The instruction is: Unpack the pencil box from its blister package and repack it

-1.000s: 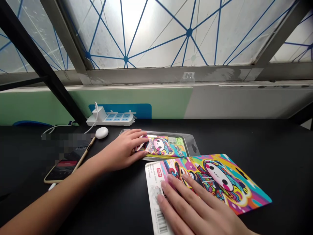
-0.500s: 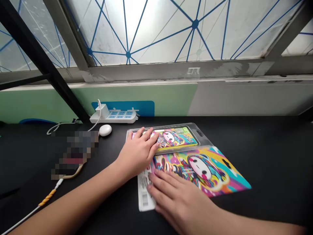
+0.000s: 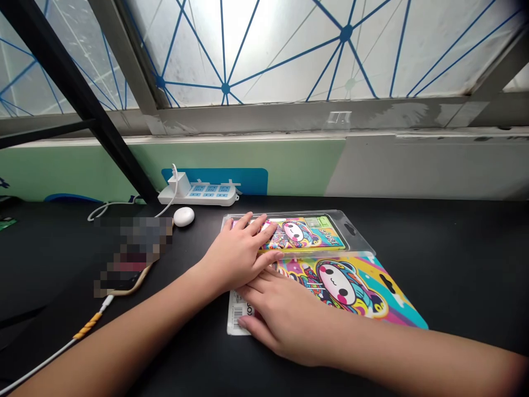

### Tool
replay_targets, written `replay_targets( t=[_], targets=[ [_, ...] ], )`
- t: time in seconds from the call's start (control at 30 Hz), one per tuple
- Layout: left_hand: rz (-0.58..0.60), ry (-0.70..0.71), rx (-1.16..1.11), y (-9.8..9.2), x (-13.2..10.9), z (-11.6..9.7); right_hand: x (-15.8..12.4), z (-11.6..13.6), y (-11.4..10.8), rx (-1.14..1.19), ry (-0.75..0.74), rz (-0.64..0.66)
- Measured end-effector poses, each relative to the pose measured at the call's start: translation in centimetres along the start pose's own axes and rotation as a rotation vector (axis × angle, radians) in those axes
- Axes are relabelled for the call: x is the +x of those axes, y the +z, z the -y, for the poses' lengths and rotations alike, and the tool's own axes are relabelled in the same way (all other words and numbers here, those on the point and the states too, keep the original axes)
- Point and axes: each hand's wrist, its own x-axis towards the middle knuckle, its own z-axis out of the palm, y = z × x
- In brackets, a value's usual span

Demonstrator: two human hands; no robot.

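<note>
My left hand (image 3: pixel 242 248) lies with fingers spread over the left part of a clear plastic blister pack (image 3: pixel 355 238). Inside that pack sits a colourful box (image 3: pixel 318 234) printed with a white-faced cartoon figure. Nearer to me is a printed backing card (image 3: pixel 339 281) with the same figure, flat on the desk and meeting the pack's lower edge. My right hand (image 3: pixel 281 314) rests on the card's left side, fingers stretched out, their tips close under my left hand. A white strip with a barcode (image 3: pixel 238 314) shows at the card's left end.
A black desk (image 3: pixel 454 264) runs to the wall. At left are a blurred-out phone (image 3: pixel 132 256) on a white charging cable (image 3: pixel 45 361), a white rounded case (image 3: pixel 184 216) and a power strip (image 3: pixel 210 193). A black slanted post (image 3: pixel 82 99) crosses the upper left.
My right hand has slid up and left across the card, towards my left hand. The card has turned slightly. My left hand stays on the pack, and the view has shifted a little.
</note>
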Motion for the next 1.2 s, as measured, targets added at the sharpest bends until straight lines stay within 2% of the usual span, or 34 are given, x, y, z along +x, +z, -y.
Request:
replay_targets(
  t=[0.37, 0.47, 0.63, 0.7, 0.93, 1.07, 1.2],
  targets=[
    [0.016, 0.018, -0.038, 0.3, 0.6, 1.8, 3.1, -0.4, 1.1, -0.164, -0.051, -0.001],
    [0.010, 0.009, -0.041, 0.3, 0.5, 1.9, 2.7, -0.5, 1.3, -0.276, -0.105, -0.066],
    [0.017, 0.021, -0.062, 0.4, 0.3, 1.9, 1.5, 0.2, 1.8, -0.545, -0.288, -0.208],
    [0.028, 0.021, -0.076, 0.4, 0.2, 2.0, 1.1, 0.6, 1.9, -0.602, -0.297, -0.223],
    [0.142, -0.016, -0.269, -0.5, 0.3, 3.7, 0.4, 1.1, 1.5, -0.509, -0.190, -0.116],
    [0.132, -0.009, -0.400, -1.0, 0.5, 4.8, 0.3, 0.8, 1.2, -0.446, -0.140, -0.065],
    [0.107, -0.013, -0.435, -0.9, 0.5, 4.8, 0.4, 0.7, 1.0, -0.361, -0.109, 0.006]
  ],
)
